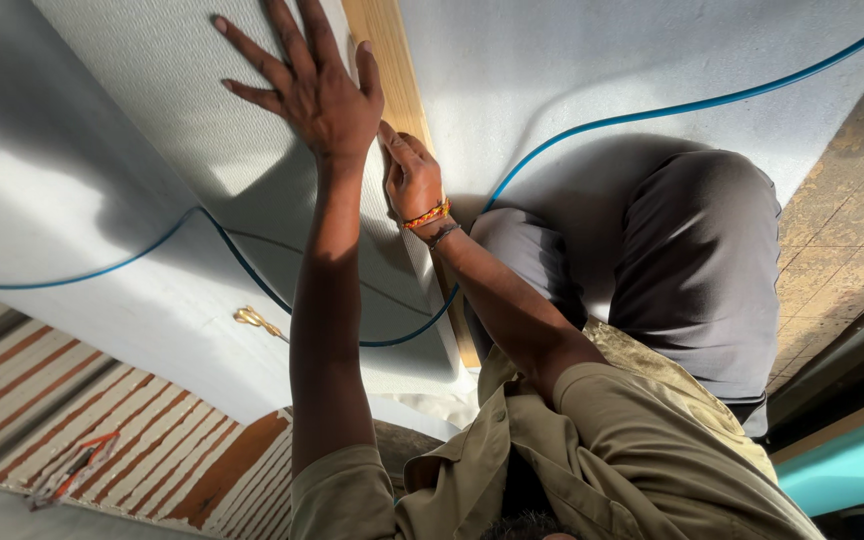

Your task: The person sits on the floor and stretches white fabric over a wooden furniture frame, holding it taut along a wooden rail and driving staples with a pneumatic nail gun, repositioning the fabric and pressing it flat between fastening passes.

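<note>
My left hand [314, 88] lies flat with its fingers spread on a white textured sheet [167, 90], pressing it down. Just below and to the right, my right hand [412, 180], with braided bands at the wrist, has its fingers curled on the sheet's edge where it meets a long wooden strip [390, 50]. A blue hose [642, 112] runs across the pale sheet and passes under my forearms. What the right fingertips pinch is partly hidden.
Scissors with golden handles [257, 321] lie on the sheet left of my left arm. A striped brown and white mat [132, 440] with an orange-handled tool [74, 466] is at lower left. My bent knees [697, 250] are at right, beside worn boards [852, 220] and a teal panel [852, 465].
</note>
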Demonstrator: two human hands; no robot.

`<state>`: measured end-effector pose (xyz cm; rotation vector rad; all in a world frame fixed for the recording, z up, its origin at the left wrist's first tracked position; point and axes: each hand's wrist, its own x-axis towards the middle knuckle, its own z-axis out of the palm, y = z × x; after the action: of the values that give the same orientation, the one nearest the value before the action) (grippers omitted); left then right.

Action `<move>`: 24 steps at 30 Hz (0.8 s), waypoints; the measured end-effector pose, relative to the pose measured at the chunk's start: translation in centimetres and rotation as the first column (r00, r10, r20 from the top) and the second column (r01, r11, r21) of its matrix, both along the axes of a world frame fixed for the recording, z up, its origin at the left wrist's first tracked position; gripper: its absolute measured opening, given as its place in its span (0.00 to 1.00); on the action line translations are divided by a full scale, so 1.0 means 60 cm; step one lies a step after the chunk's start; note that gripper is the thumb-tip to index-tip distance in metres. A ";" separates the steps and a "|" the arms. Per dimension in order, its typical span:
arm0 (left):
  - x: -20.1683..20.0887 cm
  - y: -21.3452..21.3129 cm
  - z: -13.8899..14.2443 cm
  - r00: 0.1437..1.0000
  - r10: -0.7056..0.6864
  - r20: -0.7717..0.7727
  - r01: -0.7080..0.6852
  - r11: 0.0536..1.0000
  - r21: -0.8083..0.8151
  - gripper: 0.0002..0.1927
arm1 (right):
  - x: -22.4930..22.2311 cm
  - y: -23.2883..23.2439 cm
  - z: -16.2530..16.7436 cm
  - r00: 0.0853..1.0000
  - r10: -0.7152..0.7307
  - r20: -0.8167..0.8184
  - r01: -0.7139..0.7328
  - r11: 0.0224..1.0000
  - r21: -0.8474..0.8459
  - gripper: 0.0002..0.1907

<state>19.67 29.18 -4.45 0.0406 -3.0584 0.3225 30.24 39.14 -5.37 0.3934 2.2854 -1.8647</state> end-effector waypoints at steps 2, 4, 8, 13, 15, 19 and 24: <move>0.012 -0.012 -0.010 0.996 -0.039 -0.075 0.040 0.999 0.014 0.41 | -0.001 0.000 0.003 1.000 -0.002 -0.002 0.002 1.000 0.011 0.20; 0.031 -0.052 -0.012 0.999 0.034 0.013 -0.036 0.984 0.173 0.40 | -0.001 0.000 0.004 0.998 -0.019 -0.060 0.021 0.999 0.034 0.20; 0.027 -0.245 0.018 0.992 0.102 -0.070 -0.080 0.959 0.271 0.34 | -0.003 -0.002 0.002 1.000 0.027 -0.001 -0.026 0.999 0.027 0.21; 0.053 -0.466 0.085 0.884 0.430 0.182 -0.466 0.783 0.413 0.43 | -0.002 -0.004 -0.002 0.999 0.037 0.021 -0.037 0.999 0.000 0.21; 0.059 -0.481 0.067 0.824 0.462 0.329 -0.538 0.455 0.709 0.42 | -0.002 -0.005 -0.002 0.999 0.040 0.028 -0.040 0.999 0.002 0.21; 0.066 -0.433 0.030 0.844 0.521 0.129 -0.476 0.617 0.626 0.39 | -0.005 -0.003 0.003 0.999 0.033 0.006 -0.033 0.999 0.028 0.21; 0.090 -0.297 0.012 0.922 0.387 -0.031 -0.366 0.894 0.259 0.37 | -0.011 0.009 0.006 0.997 0.067 -0.026 -0.065 0.996 0.063 0.22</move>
<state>25.09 11.37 -3.72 0.6505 -2.9694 -0.0504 29.61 39.66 -5.00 0.2978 2.3494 -1.7834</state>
